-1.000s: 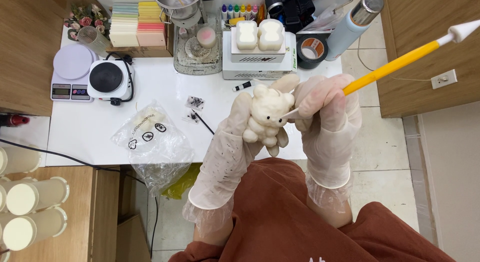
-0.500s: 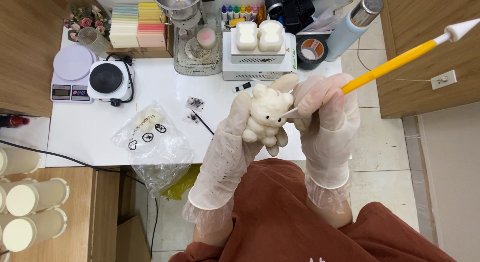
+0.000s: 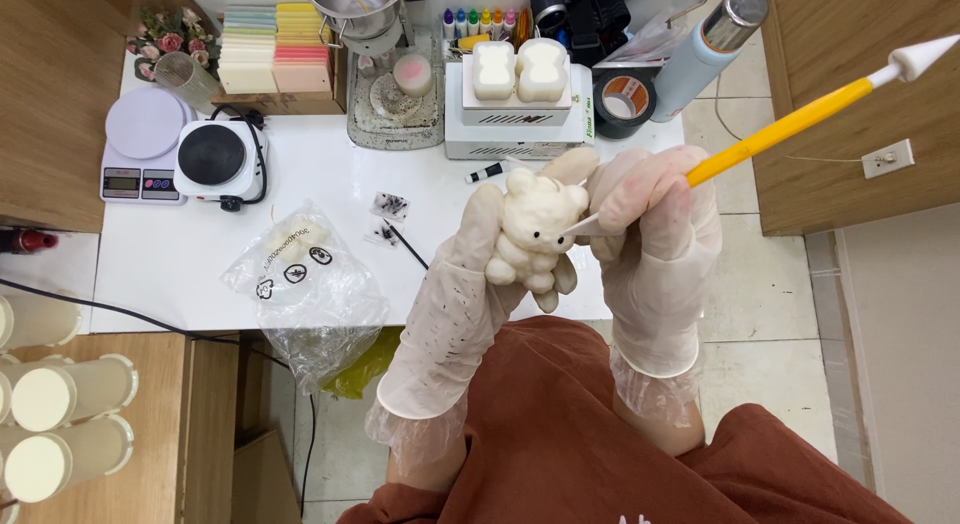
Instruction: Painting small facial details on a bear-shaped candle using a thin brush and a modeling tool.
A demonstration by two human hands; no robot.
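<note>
Two gloved hands meet above the near edge of a white table (image 3: 180, 274). On that table, a clear plastic bag (image 3: 300, 284) with small pale pieces inside hangs over the front edge, a white warmer box (image 3: 520, 124) carries two cream bear figures on top, a black hotplate (image 3: 212, 156) sits just beside a digital scale (image 3: 145, 149), and a stack of pastel wax blocks (image 3: 272, 49) stands at the back. The left hand (image 3: 470, 274) is closed around a cream bear-shaped candle (image 3: 530, 234), held upright in the air with its face up toward the camera. The right hand (image 3: 650, 234) grips a yellow-handled modelling tool (image 3: 790, 124) like a pen; its fine white tip touches the bear's head, just beside the dark eyes.
</note>
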